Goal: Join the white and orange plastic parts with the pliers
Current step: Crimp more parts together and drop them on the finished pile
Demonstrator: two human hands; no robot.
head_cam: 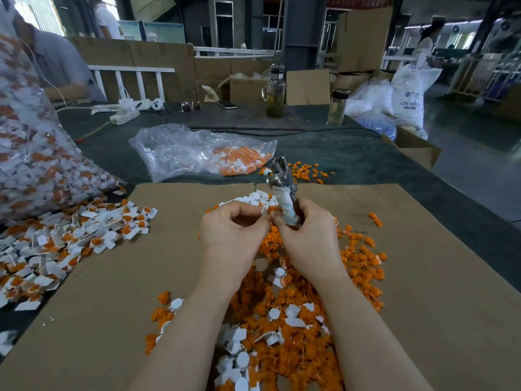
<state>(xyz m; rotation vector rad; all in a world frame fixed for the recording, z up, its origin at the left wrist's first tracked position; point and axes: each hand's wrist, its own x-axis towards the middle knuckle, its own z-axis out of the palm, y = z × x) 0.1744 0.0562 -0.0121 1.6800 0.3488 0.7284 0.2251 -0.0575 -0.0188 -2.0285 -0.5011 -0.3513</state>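
the right hand (306, 238) grips the pliers (283, 190) upright above the cardboard sheet (141, 277). the left hand (231, 235) pinches a small white part (264, 211) just beside the pliers' handles, over the orange pile (296, 334).

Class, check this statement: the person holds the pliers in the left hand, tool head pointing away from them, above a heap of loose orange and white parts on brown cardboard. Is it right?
Not quite. The head view shows the pliers gripped in the right hand, not the left. The left hand pinches a small part beside them. The rest stands: the tool head points away, above the heap of orange and white parts on the brown cardboard.
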